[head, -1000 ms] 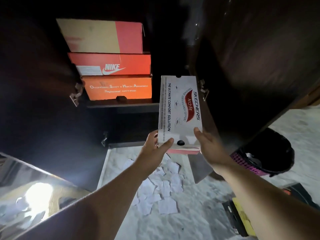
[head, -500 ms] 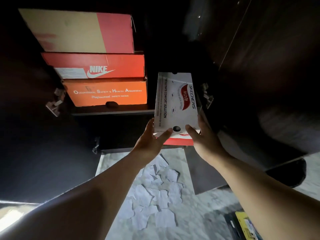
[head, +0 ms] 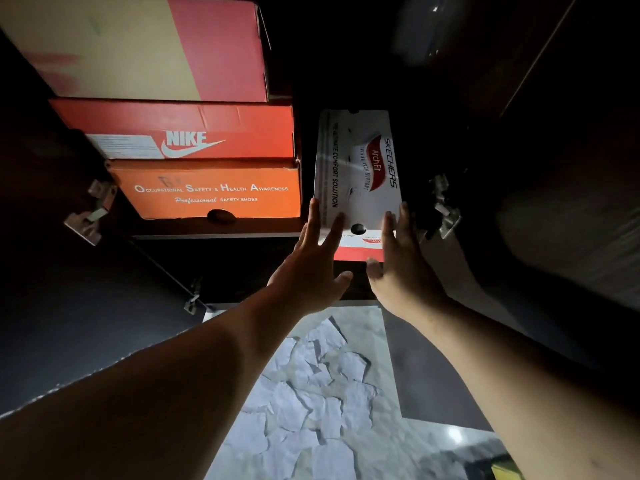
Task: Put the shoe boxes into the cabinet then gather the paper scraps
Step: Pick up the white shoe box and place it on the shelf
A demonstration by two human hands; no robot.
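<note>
Skechers shoe box sits on the cabinet shelf, its near end between both sets of fingers. Left hand is flat with fingers spread, tips on the box's near left corner. Right hand is open too, fingers along the near right edge, not clenched. Left of the fingers stands a stack: safety shoes box, Nike box, red-and-tan box. Paper scraps lie on the floor below the wrists.

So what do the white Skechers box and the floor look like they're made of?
White Skechers box: printed cardboard, faintly glossy; folded edges and a punched finger hole suggest it. Floor: probably polished marble or marble-look tile; grey veining and a bright reflected glare.
</note>
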